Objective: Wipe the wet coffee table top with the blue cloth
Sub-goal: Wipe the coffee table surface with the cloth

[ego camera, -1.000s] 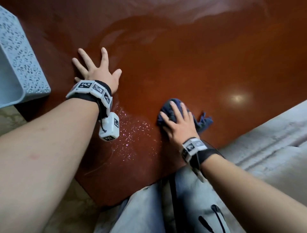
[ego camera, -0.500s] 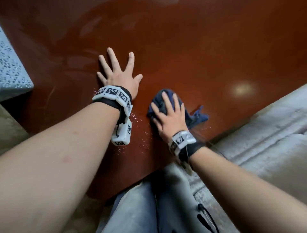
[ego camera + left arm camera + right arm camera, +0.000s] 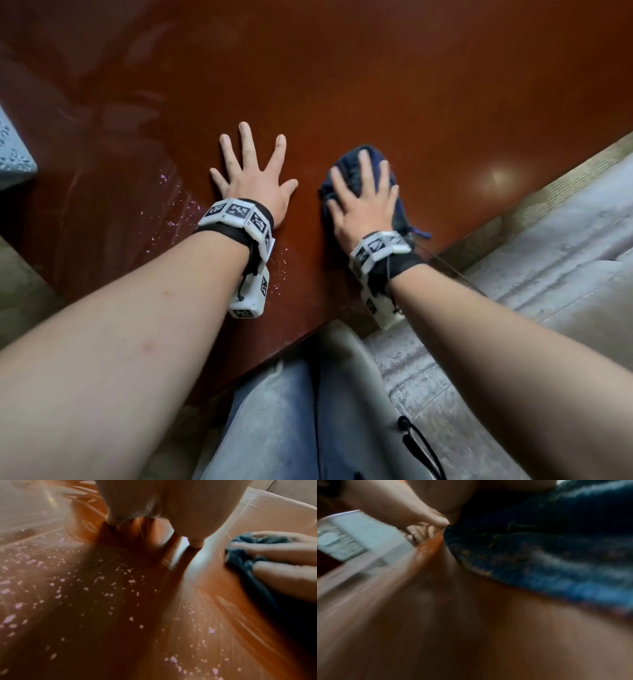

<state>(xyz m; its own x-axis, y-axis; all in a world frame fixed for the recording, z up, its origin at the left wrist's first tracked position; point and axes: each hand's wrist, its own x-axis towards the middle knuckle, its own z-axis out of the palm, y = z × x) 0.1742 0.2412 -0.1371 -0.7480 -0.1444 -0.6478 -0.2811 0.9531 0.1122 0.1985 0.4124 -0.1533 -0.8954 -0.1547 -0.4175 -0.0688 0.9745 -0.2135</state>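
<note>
I find no words, brands or numbers to read. The wristbands (image 3: 236, 214) carry only black-and-white square code markers.

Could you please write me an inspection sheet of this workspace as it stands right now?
Surface: glossy red-brown coffee table top; water droplets speckle it near the left wrist.
Job's things: blue cloth bunched flat on the table, close to its near edge.
Clutter: pale perforated basket at the table's left edge, mostly out of frame.
Grippers: left hand spread flat on bare table; right hand flat on the cloth, pressing it down.
Cables: thin black cord trailing from the right wristband.
Surroundings: grey sofa cushion at right; the person's jeans below.
</note>
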